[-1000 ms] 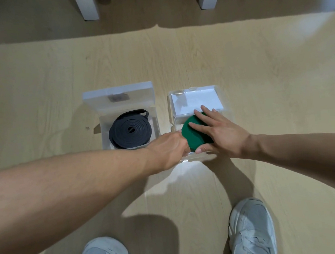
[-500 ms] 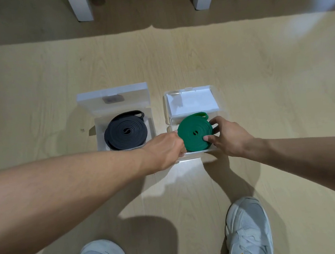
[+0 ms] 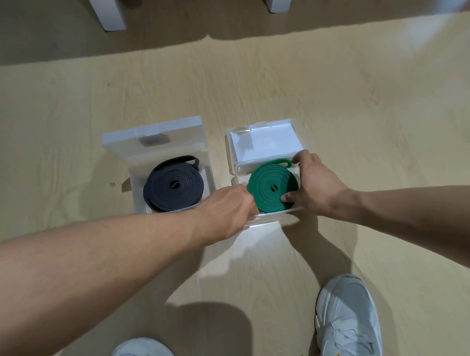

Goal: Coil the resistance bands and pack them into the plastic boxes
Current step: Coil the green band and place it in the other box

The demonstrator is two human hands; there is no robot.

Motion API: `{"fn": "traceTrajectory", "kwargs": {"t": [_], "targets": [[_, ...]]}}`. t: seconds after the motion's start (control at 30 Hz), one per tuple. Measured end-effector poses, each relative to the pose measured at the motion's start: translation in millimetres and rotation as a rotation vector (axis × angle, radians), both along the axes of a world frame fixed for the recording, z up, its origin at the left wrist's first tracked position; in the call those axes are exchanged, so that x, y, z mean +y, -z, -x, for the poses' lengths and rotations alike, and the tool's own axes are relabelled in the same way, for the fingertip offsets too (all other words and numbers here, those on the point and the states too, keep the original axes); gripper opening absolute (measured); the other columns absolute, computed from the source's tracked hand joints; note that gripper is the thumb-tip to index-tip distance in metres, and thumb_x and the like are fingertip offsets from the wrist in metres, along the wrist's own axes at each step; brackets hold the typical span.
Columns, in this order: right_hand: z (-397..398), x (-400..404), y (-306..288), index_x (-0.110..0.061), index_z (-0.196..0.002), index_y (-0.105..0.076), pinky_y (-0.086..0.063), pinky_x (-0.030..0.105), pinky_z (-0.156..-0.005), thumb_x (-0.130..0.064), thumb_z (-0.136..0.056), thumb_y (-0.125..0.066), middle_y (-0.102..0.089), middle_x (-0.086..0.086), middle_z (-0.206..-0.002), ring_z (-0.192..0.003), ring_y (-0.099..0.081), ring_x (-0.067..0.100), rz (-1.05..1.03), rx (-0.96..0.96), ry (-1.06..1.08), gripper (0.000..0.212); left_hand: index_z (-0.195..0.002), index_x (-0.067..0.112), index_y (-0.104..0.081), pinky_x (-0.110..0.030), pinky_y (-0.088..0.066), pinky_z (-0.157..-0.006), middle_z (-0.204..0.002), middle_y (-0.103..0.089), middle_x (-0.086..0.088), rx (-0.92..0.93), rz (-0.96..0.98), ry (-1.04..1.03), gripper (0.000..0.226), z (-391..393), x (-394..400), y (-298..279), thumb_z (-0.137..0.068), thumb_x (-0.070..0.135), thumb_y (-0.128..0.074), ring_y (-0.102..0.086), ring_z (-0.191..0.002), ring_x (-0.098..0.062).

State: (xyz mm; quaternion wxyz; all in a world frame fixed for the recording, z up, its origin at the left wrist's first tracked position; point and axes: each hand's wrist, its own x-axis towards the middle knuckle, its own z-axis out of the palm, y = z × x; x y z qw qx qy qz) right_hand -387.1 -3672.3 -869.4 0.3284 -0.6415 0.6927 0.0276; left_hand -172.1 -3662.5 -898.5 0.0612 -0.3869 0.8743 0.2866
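Sliding off the green band (image 3: 272, 187), my right hand (image 3: 316, 184) now pinched its edge, my left hand (image 3: 228, 211) gripped the box (image 3: 272, 217), coil seated, lid unclosed.

Two white sneakers (image 3: 347, 322), wooden floor (image 3: 365, 108), table legs (image 3: 105, 9)
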Motion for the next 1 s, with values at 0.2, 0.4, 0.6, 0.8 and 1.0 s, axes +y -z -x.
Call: {"fn": "traceTrajectory", "kwargs": {"t": [0.2,0.4,0.6,0.8,1.0], "targets": [[6.4,3.4,7.2,-0.021,-0.152,-0.026,-0.048,0.041,-0.102,-0.029,-0.081,-0.084,-0.037,0.002,-0.154,-0.126,-0.054,0.025,0.057,-0.014,-0.076,0.092,-0.129,-0.002,-0.062,-0.027,-0.035,-0.089,-0.125,-0.054,-0.006,0.009,0.094,-0.005,0.037,3.1,4.5,-9.4,-0.106,0.023,-0.046,-0.046,-0.104,-0.020],[4.0,-10.0,17.2,-0.021,-0.130,-0.043,-0.051,0.034,-0.088,-0.029,-0.089,-0.075,-0.062,0.001,-0.126,-0.106,-0.062,0.022,0.015,-0.112,0.023,0.053,-0.097,0.008,-0.076,-0.033,-0.012,-0.127,-0.164,-0.033,-0.018,-0.137,-0.052,0.087,0.038,5.1,-9.2,-11.0,-0.108,0.026,-0.045,-0.028,-0.153,-0.030],[6.0,-26.5,13.4,-0.019,-0.135,-0.055,-0.046,0.026,-0.092,-0.023,-0.094,-0.068,-0.064,0.001,-0.130,-0.106,-0.063,0.022,-0.055,-0.017,-0.121,0.044,-0.089,0.011,-0.076,-0.032,-0.001,-0.125,-0.166,-0.028,-0.018,-0.110,-0.043,0.099,0.038,9.2,-9.0,-12.8,-0.107,0.023,-0.045,-0.021,-0.156,-0.030],[-5.3,-32.1,15.9,-0.006,-0.130,-0.058,-0.049,0.027,-0.083,-0.013,-0.095,-0.062,-0.067,0.011,-0.123,-0.104,-0.064,0.027,-0.137,0.013,-0.183,0.036,-0.109,0.005,-0.073,-0.043,-0.005,-0.128,-0.167,-0.025,-0.018,-0.175,-0.034,0.171,0.034,12.0,-13.0,-12.7,-0.108,0.028,-0.047,-0.013,-0.158,-0.032],[-6.7,-30.4,11.0,-0.012,-0.118,-0.063,-0.050,0.032,-0.077,-0.032,-0.100,-0.055,-0.069,0.010,-0.115,-0.100,-0.065,0.027,-0.042,0.307,-0.396,0.028,-0.124,0.012,-0.071,-0.040,-0.002,-0.126,-0.168,-0.022,-0.016,-0.193,0.051,0.194,0.039,10.6,-7.4,-9.8,-0.110,0.030,-0.039,-0.012,-0.158,-0.031]]}}
